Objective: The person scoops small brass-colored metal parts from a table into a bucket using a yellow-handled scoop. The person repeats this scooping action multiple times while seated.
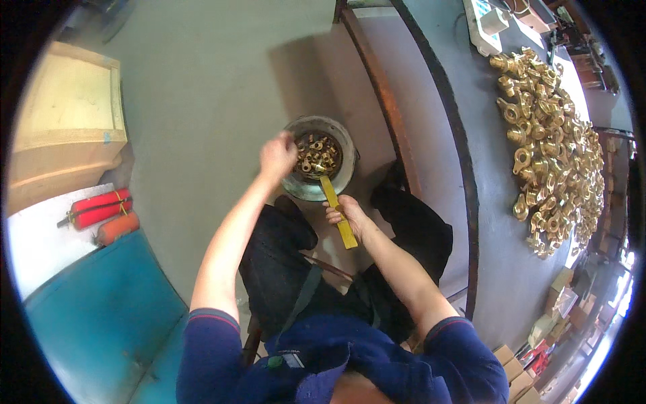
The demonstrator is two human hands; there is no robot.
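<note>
A round metal basin (pixel 347 156) stands on the floor between my knees. Small brass fittings (pixel 316 157) lie inside it, several of them ring-shaped. Over the basin's left rim is my left hand (pixel 278 157), its fingers curled closed; what they hold, if anything, is too small to make out. My right hand (pixel 348 215) wraps round a long flat yellow bar (pixel 346 233) just nearer to me than the basin. The bar slants, its far end reaching over the basin's near rim and its near end pointing toward my lap.
To the right, a dark-edged table (pixel 498 202) bears a large heap of brass fittings (pixel 548 148) and a white power strip (pixel 481 30). On the left are a wooden cabinet (pixel 74 101), red fire extinguishers (pixel 101 207) and a teal padded seat (pixel 101 316).
</note>
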